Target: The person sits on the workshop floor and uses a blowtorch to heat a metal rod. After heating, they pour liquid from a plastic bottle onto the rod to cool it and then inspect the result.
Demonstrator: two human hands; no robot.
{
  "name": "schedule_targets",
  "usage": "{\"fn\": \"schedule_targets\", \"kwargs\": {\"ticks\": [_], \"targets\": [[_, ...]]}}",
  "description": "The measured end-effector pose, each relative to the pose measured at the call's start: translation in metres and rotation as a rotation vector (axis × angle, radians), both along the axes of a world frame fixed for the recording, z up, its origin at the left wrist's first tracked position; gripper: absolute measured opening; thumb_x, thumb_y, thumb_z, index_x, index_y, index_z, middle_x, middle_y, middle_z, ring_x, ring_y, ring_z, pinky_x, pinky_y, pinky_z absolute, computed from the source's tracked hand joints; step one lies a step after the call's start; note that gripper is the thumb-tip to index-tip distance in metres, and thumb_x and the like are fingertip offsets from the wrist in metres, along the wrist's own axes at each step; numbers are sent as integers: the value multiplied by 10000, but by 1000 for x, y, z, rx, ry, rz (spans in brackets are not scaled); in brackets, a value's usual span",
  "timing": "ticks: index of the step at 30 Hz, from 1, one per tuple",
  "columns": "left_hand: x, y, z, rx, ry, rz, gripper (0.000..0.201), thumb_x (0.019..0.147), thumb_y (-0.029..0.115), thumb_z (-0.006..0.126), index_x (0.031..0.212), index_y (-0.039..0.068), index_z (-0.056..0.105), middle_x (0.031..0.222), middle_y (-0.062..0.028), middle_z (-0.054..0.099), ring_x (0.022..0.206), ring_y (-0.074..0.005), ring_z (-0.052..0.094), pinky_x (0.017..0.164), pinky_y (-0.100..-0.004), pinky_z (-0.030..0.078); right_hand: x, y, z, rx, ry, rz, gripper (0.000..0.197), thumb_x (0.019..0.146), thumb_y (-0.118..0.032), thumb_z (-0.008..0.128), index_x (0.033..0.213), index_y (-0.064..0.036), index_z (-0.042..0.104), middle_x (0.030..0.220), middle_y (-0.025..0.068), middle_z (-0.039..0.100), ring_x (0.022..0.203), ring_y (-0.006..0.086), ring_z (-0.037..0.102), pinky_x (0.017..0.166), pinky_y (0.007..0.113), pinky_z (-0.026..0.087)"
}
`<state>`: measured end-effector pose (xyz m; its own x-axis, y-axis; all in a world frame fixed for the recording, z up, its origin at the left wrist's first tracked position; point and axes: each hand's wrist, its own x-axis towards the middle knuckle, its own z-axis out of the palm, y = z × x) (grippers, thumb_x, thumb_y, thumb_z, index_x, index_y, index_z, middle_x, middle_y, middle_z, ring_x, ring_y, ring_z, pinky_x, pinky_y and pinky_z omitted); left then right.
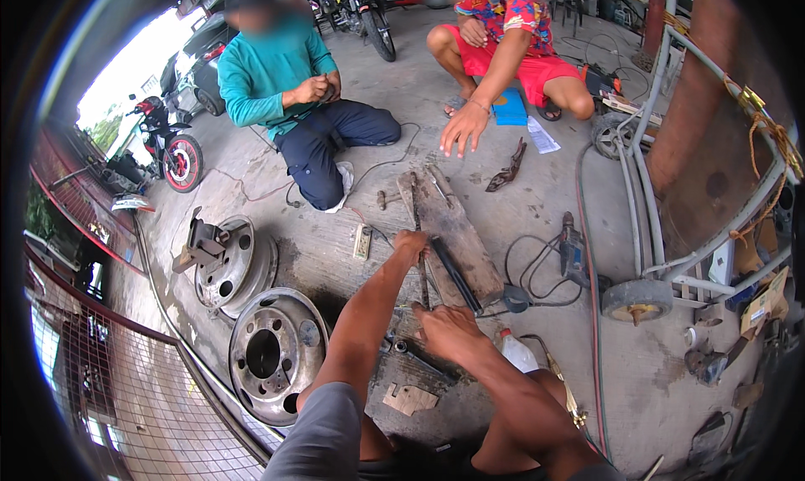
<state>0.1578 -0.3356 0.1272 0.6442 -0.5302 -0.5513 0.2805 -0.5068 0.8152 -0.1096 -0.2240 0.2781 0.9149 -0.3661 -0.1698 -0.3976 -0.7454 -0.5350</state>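
Note:
A long thin dark metal rod (423, 284) lies lengthwise along the left side of a worn wooden plank (474, 250). My left hand (409, 244) is closed around its middle. My right hand (451, 332) is at the rod's near end, fingers curled, seemingly gripping it; the fingertips are partly hidden. A black tube (455, 273) rests on the plank just right of the rod. Below my hands lie a socket-type metal tool (423, 362) and a cut piece of cardboard (409, 399). Past the rod's far end, a small hammer (391, 198) is on the floor.
Two steel wheel rims (239, 355) (220, 284) are at left, the farther bearing a metal block (201, 242). A power drill (573, 250), hoses (597, 347) and a wheeled cart (637, 301) are right. Co-workers in teal (268, 78) and red (537, 62) face me, one reaching out a hand (465, 129).

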Motion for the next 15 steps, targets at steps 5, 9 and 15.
{"fn": "schedule_targets", "kwargs": {"ticks": [5, 9, 15], "targets": [[-2, -24, 0, -20, -224, -156, 243, 966, 139, 652, 875, -84, 616, 695, -143, 665, 552, -240, 672, 448, -406, 505, -10, -6, 2, -6, -34, -21, 508, 968, -221, 652, 1436, -46, 562, 1021, 229, 731, 1026, 393, 720, 940, 511, 484], [-14, -44, 6, 134, -422, -233, 279, 961, 175, 682, 935, -100, 639, 705, -142, 676, 537, -235, 675, 441, -400, 503, -13, -13, 7, 8, -55, -44, 471, 976, -245, 656, 1389, -39, 563, 1002, 249, 733, 994, 423, 722, 905, 550, 525], [-52, -73, 41, 162, -378, -228, 296, 921, 190, 733, 888, -98, 673, 842, -188, 732, 584, -274, 734, 503, -366, 596, -23, -20, 9, -51, -184, -45, 425, 954, -193, 636, 1334, -6, 604, 876, 223, 729, 860, 385, 743, 799, 498, 557]]}}
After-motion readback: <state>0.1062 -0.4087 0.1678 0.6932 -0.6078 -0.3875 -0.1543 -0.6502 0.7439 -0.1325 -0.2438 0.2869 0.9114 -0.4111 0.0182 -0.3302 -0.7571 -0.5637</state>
